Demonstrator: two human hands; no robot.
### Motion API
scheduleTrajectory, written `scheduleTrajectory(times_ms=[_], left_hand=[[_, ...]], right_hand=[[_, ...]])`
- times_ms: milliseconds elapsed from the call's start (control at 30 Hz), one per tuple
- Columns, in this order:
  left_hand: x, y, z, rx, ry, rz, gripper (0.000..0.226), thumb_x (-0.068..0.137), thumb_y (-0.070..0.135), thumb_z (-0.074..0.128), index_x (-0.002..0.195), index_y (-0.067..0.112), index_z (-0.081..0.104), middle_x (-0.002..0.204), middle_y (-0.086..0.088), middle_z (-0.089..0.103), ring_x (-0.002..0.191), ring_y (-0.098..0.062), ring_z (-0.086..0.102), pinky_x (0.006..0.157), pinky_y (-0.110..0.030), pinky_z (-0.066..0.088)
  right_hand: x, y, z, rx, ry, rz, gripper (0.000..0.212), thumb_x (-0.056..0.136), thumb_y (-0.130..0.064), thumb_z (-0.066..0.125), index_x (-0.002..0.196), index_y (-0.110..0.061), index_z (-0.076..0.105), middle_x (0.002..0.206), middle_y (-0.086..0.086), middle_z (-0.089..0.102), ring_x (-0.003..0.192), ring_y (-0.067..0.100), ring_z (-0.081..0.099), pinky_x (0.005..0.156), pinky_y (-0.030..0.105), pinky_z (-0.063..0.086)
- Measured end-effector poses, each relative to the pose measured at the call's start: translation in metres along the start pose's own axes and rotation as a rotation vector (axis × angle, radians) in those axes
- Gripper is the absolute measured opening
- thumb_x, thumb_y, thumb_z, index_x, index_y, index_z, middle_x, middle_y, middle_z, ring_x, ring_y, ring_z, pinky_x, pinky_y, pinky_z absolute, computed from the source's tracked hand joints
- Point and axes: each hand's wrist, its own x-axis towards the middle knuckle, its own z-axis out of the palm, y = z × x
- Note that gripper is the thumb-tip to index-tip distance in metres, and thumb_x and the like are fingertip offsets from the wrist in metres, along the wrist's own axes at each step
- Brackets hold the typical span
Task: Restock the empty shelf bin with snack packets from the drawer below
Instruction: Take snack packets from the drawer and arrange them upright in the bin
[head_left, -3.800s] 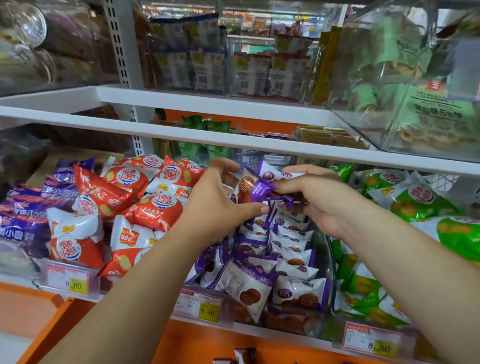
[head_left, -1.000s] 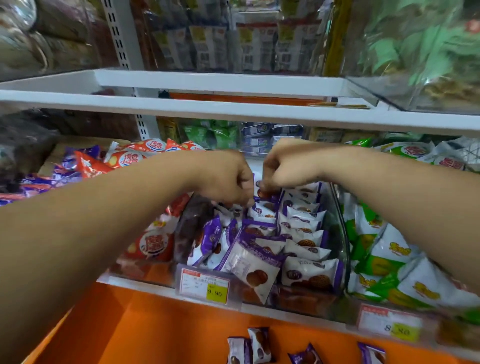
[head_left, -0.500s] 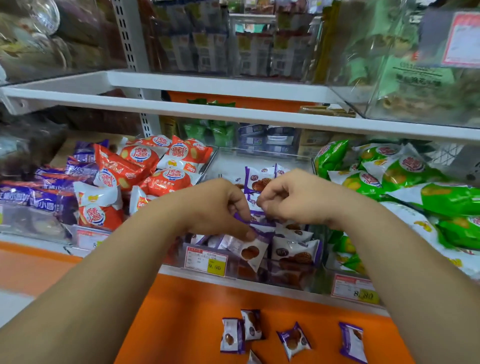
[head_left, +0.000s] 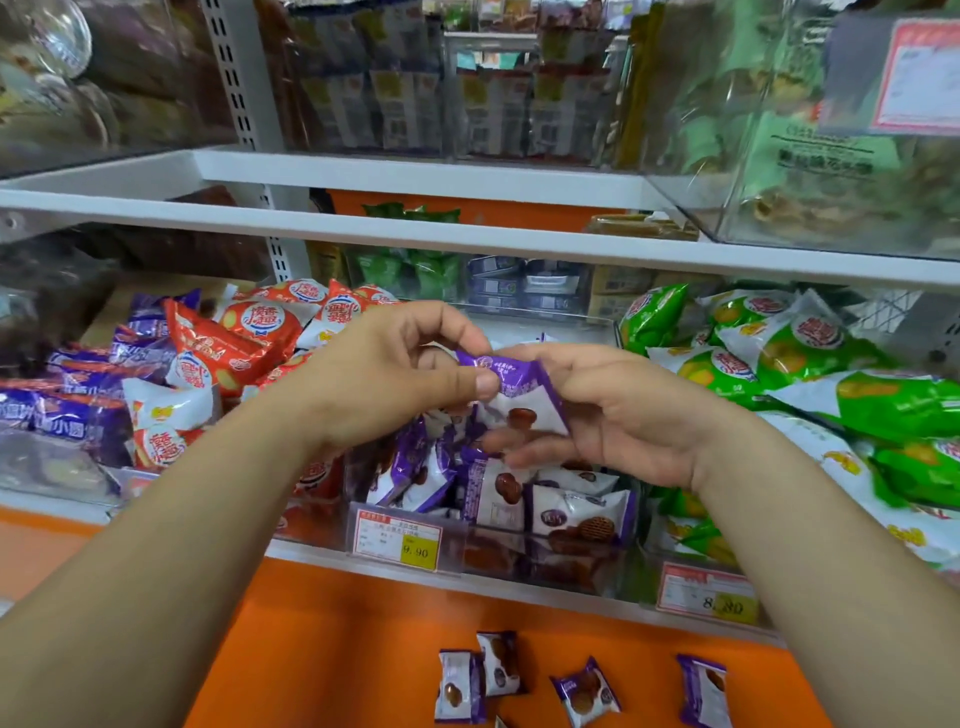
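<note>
Presently both hands share one purple-and-white foil snack packet (head_left: 519, 395): the left hand (head_left: 395, 374) pinches its top edge, while the right hand (head_left: 613, 415) curls its fingers (head_left: 524, 457) beneath, probably squaring it for a tidy row. Just below the fingers sits the partly filled clear plastic shelf bin (head_left: 519, 561); lower still, loose purple packets (head_left: 584, 691) lie in the orange drawer (head_left: 337, 649).

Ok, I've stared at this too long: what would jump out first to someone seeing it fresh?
Dead centre, the left hand and the right hand together hold one purple-and-white packet above the clear middle bin, which holds many like it. Bright red packets pile up to its left and green packets to its right. A few loose purple packets lie on the orange surface below the shelf.
</note>
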Motion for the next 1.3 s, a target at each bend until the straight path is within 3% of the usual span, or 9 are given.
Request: scheduleTrajectory(times_ms=[167,300,400,500,600,767,900,1200,1300], left_hand=[[0.008,-0.004,0.003,0.187,0.115,0.043,0.045,0.085,0.018,0.08,0.124,0.027,0.061,0.112,0.005,0.073,0.091,-0.016,0.075,0.089,-0.04,0.061],[0.007,-0.019,0.008,0.698,-0.212,-0.076,0.032,0.079,0.041,0.084,0.108,0.038,0.071,0.099,0.015,0.071,0.088,-0.005,0.069,0.083,-0.036,0.061],[0.005,-0.026,0.022,0.799,-0.324,-0.113,0.055,0.074,0.049,0.086,0.125,0.04,0.066,0.108,0.022,0.064,0.089,0.001,0.064,0.081,-0.024,0.057],[0.005,-0.028,0.025,0.824,-0.326,-0.103,0.049,0.076,0.052,0.084,0.119,0.036,0.069,0.095,0.02,0.064,0.078,0.002,0.062,0.071,-0.025,0.053],[0.002,-0.018,0.013,0.744,-0.325,-0.116,0.03,0.081,0.05,0.08,0.092,0.023,0.073,0.078,0.001,0.069,0.068,-0.02,0.065,0.065,-0.044,0.057],[0.0,0.006,-0.01,0.534,0.076,-0.031,0.011,0.084,0.035,0.081,0.088,0.03,0.071,0.078,0.009,0.073,0.064,-0.008,0.07,0.063,-0.026,0.057],[0.004,-0.002,0.003,0.358,0.302,0.037,0.025,0.081,0.018,0.085,0.1,0.028,0.074,0.079,0.013,0.074,0.064,-0.01,0.069,0.061,-0.02,0.056],[0.007,-0.015,0.017,-0.075,0.374,-0.041,0.032,0.072,0.009,0.089,0.098,0.017,0.073,0.082,-0.005,0.078,0.071,-0.012,0.073,0.073,-0.025,0.057],[0.01,-0.02,0.017,-0.144,0.41,-0.057,0.058,0.067,0.001,0.091,0.116,0.019,0.066,0.112,-0.005,0.073,0.086,-0.014,0.075,0.081,-0.028,0.059]], right_hand=[[0.002,-0.004,-0.011,0.089,0.184,-0.148,0.048,0.095,0.003,0.059,0.141,-0.01,0.05,0.116,0.025,0.072,0.094,0.036,0.073,0.078,0.045,0.064],[0.009,-0.002,-0.014,-0.035,0.404,-0.208,0.042,0.084,0.008,0.073,0.123,-0.001,0.062,0.105,0.019,0.076,0.093,0.032,0.077,0.075,0.041,0.065],[0.011,-0.001,-0.014,-0.001,0.471,-0.226,0.041,0.078,0.011,0.077,0.115,-0.001,0.063,0.099,0.019,0.077,0.088,0.033,0.077,0.075,0.04,0.065],[0.013,-0.002,-0.017,0.023,0.509,-0.232,0.05,0.078,0.01,0.079,0.122,-0.003,0.059,0.102,0.017,0.077,0.089,0.031,0.078,0.08,0.043,0.063],[0.013,-0.003,-0.019,0.108,0.567,-0.24,0.059,0.076,0.01,0.08,0.126,-0.004,0.053,0.112,0.02,0.074,0.089,0.031,0.078,0.082,0.047,0.063],[0.014,-0.004,-0.021,0.221,0.593,-0.235,0.041,0.083,0.009,0.075,0.116,-0.007,0.056,0.108,0.017,0.074,0.088,0.028,0.078,0.078,0.046,0.064],[0.018,-0.004,-0.02,0.186,0.545,-0.163,0.031,0.09,0.005,0.068,0.119,0.0,0.059,0.106,0.02,0.076,0.089,0.029,0.078,0.074,0.042,0.065],[0.019,-0.003,-0.018,0.151,0.614,-0.267,0.041,0.082,0.002,0.08,0.112,-0.009,0.055,0.108,0.015,0.074,0.089,0.027,0.078,0.075,0.045,0.065],[0.021,-0.003,-0.019,0.109,0.632,-0.309,0.037,0.085,-0.008,0.08,0.116,-0.012,0.06,0.108,0.014,0.076,0.09,0.028,0.077,0.069,0.041,0.065]])
